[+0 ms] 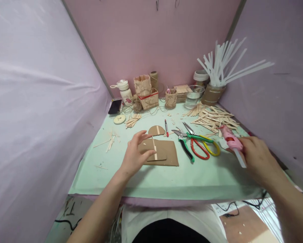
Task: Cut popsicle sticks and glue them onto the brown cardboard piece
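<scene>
My left hand (pixel 135 152) is over the cardboard in the middle of the table, thumb and fingers spread apart. Its fingertips are close to a thin wooden strip (pixel 155 153) on a smaller cut cardboard piece (pixel 161 153); whether they touch it I cannot tell. Beneath lies a larger cardboard sheet (pixel 173 152). Just behind is a rounded cardboard piece (pixel 153 130) with a short wooden strip across it. On the right, my right hand (pixel 252 157) is wrapped round a pink hot glue gun (pixel 229 137), a white glue stick jutting from its rear.
Pruning shears (pixel 184 143) and red-and-yellow-handled scissors (pixel 200 148) lie between my hands. A red pen (pixel 166 128) is behind them. Wooden sticks (pixel 212 118) pile up at right, below a holder of white glue sticks (pixel 213 94). A bottle (pixel 125 92) and phone (pixel 115 106) stand back left.
</scene>
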`<control>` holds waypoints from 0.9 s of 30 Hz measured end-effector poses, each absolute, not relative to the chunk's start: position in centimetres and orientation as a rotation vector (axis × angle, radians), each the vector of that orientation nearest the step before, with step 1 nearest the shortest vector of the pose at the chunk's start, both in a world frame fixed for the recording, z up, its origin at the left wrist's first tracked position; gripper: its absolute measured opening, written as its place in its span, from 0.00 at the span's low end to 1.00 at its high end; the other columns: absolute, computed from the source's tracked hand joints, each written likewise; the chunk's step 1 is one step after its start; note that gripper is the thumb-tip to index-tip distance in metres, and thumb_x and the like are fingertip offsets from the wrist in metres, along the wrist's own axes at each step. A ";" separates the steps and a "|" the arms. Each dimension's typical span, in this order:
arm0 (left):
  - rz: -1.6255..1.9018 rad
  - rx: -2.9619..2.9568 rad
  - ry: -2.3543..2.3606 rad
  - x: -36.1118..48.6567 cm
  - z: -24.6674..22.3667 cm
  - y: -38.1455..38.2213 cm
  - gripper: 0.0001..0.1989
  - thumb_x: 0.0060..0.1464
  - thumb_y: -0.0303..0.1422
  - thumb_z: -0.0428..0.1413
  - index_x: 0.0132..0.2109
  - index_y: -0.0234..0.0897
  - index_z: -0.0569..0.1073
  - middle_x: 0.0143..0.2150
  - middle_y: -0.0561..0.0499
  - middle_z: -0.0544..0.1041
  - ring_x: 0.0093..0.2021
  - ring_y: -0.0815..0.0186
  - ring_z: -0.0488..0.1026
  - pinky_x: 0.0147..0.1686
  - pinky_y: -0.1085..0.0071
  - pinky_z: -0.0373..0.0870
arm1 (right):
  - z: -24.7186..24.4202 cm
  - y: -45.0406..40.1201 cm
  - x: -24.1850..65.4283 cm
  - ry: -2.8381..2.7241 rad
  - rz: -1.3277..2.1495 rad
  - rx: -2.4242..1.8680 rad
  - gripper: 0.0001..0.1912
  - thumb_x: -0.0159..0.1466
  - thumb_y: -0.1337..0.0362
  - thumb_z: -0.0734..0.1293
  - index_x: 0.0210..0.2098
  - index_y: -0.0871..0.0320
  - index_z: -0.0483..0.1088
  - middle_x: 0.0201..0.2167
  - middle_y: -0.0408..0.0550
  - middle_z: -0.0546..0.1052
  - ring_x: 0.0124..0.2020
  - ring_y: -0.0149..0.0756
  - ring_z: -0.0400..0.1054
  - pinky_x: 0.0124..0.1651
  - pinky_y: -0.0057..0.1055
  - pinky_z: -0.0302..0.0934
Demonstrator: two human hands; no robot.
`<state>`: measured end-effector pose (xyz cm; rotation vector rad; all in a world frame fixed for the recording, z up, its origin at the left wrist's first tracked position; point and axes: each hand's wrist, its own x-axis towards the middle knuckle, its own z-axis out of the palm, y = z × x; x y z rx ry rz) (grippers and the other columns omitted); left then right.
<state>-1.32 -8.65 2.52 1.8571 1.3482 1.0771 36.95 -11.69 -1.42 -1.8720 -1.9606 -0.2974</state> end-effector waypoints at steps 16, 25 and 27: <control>0.214 2.512 1.376 0.8 2.3 -7.3 0.31 0.51 0.24 0.58 0.61 0.38 0.58 0.55 0.43 0.76 0.58 0.51 0.66 0.55 0.54 0.55 | -1.9 -11.4 36.0 -1.908 -0.589 -2.008 0.24 0.67 0.51 0.62 0.53 0.63 0.69 0.46 0.70 0.74 0.42 0.58 0.68 0.36 0.45 0.58; 0.155 2.593 1.388 1.0 2.0 -7.0 0.33 0.49 0.24 0.57 0.62 0.34 0.57 0.51 0.41 0.77 0.56 0.50 0.67 0.53 0.54 0.55 | -1.9 -11.5 21.5 -2.246 0.298 -1.274 0.19 0.62 0.64 0.68 0.51 0.58 0.62 0.49 0.57 0.74 0.51 0.51 0.66 0.51 0.46 0.59; 0.147 2.599 1.392 1.1 2.0 -6.9 0.34 0.49 0.25 0.57 0.62 0.34 0.57 0.51 0.41 0.77 0.56 0.50 0.67 0.54 0.54 0.55 | -2.2 -10.7 20.2 -2.248 0.422 -1.276 0.17 0.61 0.67 0.67 0.49 0.57 0.62 0.46 0.55 0.74 0.50 0.51 0.66 0.50 0.46 0.59</control>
